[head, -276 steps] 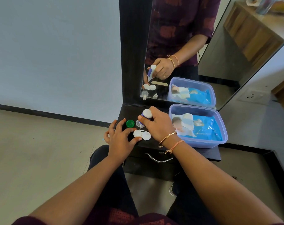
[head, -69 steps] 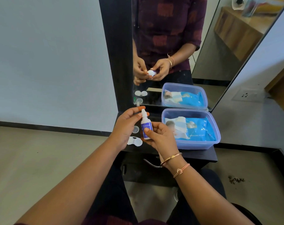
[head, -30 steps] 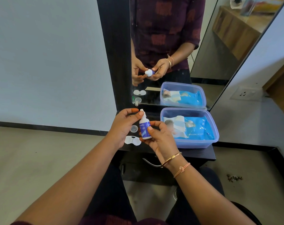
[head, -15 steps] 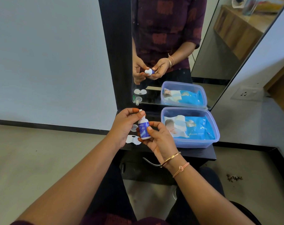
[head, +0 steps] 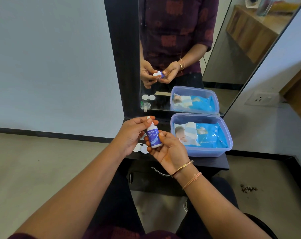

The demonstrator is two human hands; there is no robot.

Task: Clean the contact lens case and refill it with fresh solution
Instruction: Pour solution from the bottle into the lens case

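**Lens case on desk, solution bottle in both hands**

Lens case [head: 140, 148] lies open on the black desk [head: 220, 163], partly behind the hands. Right hand [head: 168, 150] grips the solution bottle [head: 152, 138]; left hand [head: 131, 133] pinches its tip. A plastic box [head: 213, 151] sits beside.

We note both forearms bare from elbow to wrist, with the left hand [head: 131, 135] unadorned. On the wrist of the right hand [head: 170, 150] we see two items: a thin gold-toned bangle [head: 182, 168] nearest the palm, and behind it a slim peach-coloured cord bracelet [head: 192, 180] tied with a small knot. We see a dark maroon garment with a faint reddish block print [head: 125, 232] at the lower edge of view, and dark trousers [head: 115, 200] over the legs below.
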